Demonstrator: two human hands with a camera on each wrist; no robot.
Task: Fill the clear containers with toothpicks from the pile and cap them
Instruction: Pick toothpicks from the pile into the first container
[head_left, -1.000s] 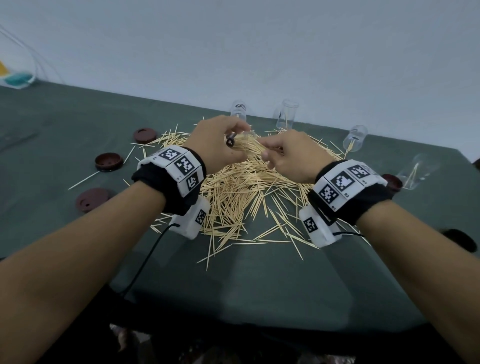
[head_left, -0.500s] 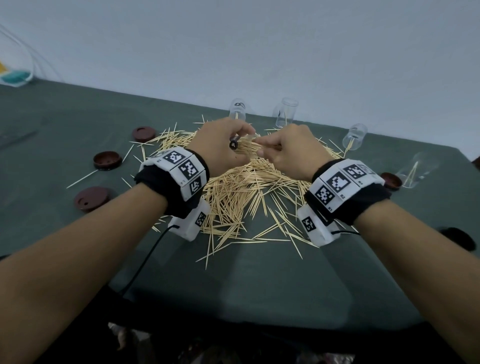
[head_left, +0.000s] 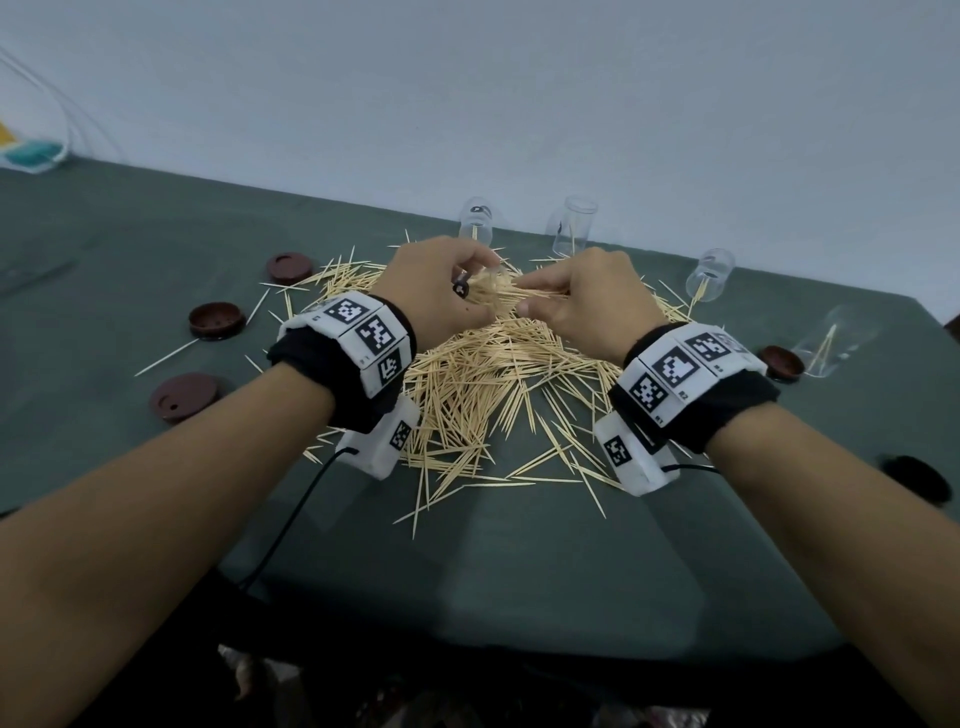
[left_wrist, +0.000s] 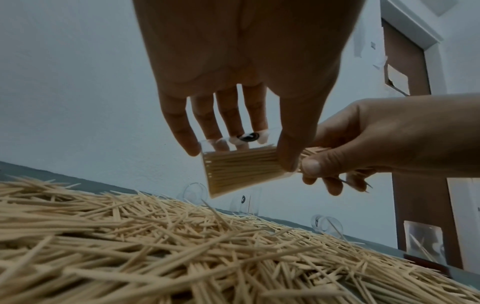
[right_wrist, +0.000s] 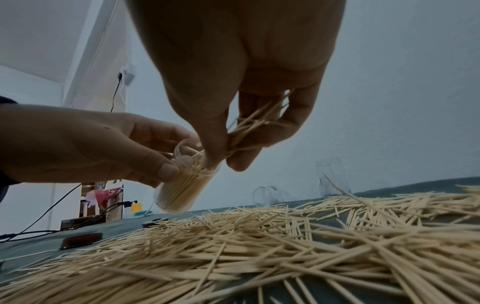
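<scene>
My left hand (head_left: 441, 291) grips a clear container (left_wrist: 241, 166) tilted on its side above the toothpick pile (head_left: 488, 384); the container (right_wrist: 182, 185) is nearly packed with toothpicks. My right hand (head_left: 576, 296) pinches a small bundle of toothpicks (right_wrist: 249, 129) with its ends at the container's mouth. Both hands (left_wrist: 363, 142) meet over the far part of the pile. Other clear containers (head_left: 574, 223) stand or lie behind the pile, each with few toothpicks or none.
Dark red caps (head_left: 215, 319) lie on the green table (head_left: 493, 571) left of the pile, another cap (head_left: 782, 361) at the right beside a lying container (head_left: 831, 345). A wall runs close behind the table. Cables trail from both wrist cameras.
Both hands have lifted slightly and drawn together over the far side of the pile. The right hand's bundle has come to the container's mouth.
</scene>
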